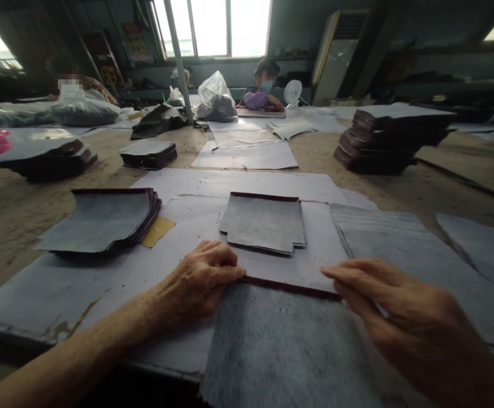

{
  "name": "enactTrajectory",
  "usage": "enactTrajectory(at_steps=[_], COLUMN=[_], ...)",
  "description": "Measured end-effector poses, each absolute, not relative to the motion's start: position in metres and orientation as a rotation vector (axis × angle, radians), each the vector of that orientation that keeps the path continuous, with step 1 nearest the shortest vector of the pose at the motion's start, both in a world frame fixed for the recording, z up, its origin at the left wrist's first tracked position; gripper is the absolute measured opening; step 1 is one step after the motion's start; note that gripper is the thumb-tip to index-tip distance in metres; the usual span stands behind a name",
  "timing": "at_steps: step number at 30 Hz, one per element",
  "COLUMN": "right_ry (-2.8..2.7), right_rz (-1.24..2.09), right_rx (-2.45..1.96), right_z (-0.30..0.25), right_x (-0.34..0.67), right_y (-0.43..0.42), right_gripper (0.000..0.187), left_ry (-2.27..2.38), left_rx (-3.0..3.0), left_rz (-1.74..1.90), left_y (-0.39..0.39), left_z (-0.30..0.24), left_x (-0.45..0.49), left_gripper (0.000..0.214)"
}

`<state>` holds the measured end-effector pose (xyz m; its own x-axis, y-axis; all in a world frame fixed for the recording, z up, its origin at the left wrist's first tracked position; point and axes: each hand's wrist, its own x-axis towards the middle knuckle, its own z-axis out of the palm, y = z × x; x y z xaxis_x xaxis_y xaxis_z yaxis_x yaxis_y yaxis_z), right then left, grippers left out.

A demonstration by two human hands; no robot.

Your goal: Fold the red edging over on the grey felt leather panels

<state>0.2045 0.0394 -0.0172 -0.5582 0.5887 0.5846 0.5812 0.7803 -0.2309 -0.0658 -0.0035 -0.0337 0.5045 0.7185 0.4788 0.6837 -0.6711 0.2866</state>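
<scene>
In front of me lies a grey fabric-like sheet [281, 345] with a narrow dark-red folded strip along its far edge. My left hand [202, 277] is closed, its fingers curled and pinching the left end of that strip. At the strip's right end, my right hand [400, 306] has thumb and fingers closed about the corner, the index finger reaching slightly past the edge. Just beyond lies a small stack of notched grey pieces [264, 221] with a dark-red far edge. Left of it sits a thicker stack of similar grey sheets [106, 221], its near corner curling.
White paper [179, 238] covers the worktop. Grey sheets [387, 243] lie at right; a yellow scrap [158, 231] is beside the left stack. Farther off stand dark stacks [394, 139], a metal pole [179, 56] and a plastic bag [216, 99]. People sit across the table.
</scene>
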Motion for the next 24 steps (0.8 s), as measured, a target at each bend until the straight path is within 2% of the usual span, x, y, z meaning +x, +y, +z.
enactTrajectory(at_steps=[4,9,16,24], right_ry=[-2.459,-2.577,-2.586,-2.591], right_rz=[0.137,0.076,0.156,0.206], right_rx=[-0.612,-0.466,-0.453,-0.46], right_z=[-0.024,-0.04,-0.043,-0.039], right_x=[0.145,0.129,0.135,0.132], right_y=[0.028,0.027,0.027,0.031], right_gripper=[0.027,0.036,0.033,0.034], left_ry=[1.277,1.236,1.209,1.288], left_rx=[2.707,2.655,2.638,2.858], left_rz=[0.906,0.859,0.982,0.885], left_y=[-0.005,-0.005,-0.004,-0.009], left_z=[-0.036,-0.034,-0.035,-0.039], left_x=[-0.065,-0.07,-0.078,-0.077], left_gripper=[0.029,0.033,0.03,0.031])
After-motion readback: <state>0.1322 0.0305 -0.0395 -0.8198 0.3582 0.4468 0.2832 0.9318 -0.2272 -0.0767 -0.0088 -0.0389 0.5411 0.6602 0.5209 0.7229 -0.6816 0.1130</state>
